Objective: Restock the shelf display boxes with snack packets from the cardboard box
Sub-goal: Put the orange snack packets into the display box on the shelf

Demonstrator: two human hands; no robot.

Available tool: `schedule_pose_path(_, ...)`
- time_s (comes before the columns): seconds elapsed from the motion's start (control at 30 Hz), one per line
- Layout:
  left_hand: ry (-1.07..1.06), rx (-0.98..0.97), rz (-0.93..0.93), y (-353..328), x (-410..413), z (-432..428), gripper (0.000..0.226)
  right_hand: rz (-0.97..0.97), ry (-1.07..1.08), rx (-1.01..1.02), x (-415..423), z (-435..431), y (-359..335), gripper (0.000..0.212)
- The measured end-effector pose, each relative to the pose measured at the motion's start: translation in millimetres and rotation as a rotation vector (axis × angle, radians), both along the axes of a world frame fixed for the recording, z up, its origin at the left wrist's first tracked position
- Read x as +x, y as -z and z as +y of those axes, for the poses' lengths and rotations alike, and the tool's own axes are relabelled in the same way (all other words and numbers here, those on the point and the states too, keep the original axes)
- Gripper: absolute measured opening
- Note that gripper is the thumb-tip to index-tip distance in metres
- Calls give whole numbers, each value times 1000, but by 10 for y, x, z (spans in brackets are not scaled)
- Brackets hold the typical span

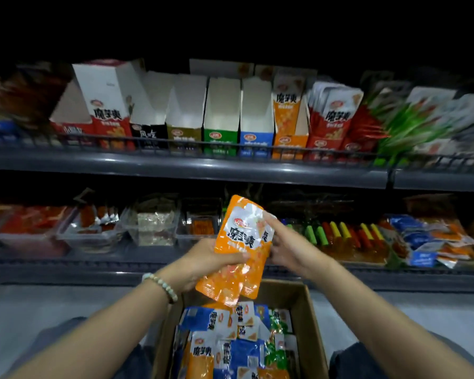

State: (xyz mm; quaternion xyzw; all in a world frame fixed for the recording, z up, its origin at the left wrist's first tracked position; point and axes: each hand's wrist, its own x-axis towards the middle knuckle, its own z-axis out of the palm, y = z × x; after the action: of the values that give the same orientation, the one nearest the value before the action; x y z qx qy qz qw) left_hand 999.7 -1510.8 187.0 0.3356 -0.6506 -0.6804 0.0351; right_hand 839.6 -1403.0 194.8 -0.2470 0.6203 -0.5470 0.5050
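Note:
My left hand (203,262) grips a small stack of orange snack packets (238,247), thumb across their front, above the open cardboard box (311,318). My right hand (286,248) touches the stack's right edge, its index finger stretched up along the top packet. The box holds several blue, orange and green packets (238,348). On the upper shelf stands a row of display boxes: a green one (220,140) and a blue one (256,140) look empty, and an orange one (289,143) holds packets.
Black and olive display boxes (166,135) stand left of the green one, red boxes (329,124) to the right. A wire rail (230,147) fronts the upper shelf. The lower shelf (175,266) carries trays of mixed snacks. My knees flank the cardboard box.

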Motion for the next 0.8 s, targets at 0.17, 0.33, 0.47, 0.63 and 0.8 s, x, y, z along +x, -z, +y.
schedule_pose_path(0.17, -53, -118, 59, -19, -113, 82, 30, -11, 88, 62, 177, 36, 88, 45)
schedule_pose_path(0.33, -43, -132, 131, -71, -176, 25, 34, -119, 232, -16, 62, 3, 52, 26)
schedule_pose_path(0.47, -86, -142, 165, -69, -215, -10, 36, -229, 264, -93, 76, 1, 62, 21)
schedule_pose_path(0.63, -195, -165, 142, -85, -285, 13, 33, -162, 295, -124, 127, 32, 105, 31)
schedule_pose_path(0.8, -128, -154, 42, -125, -235, -174, 38, -159, 373, -94, -25, 65, 76, 28)
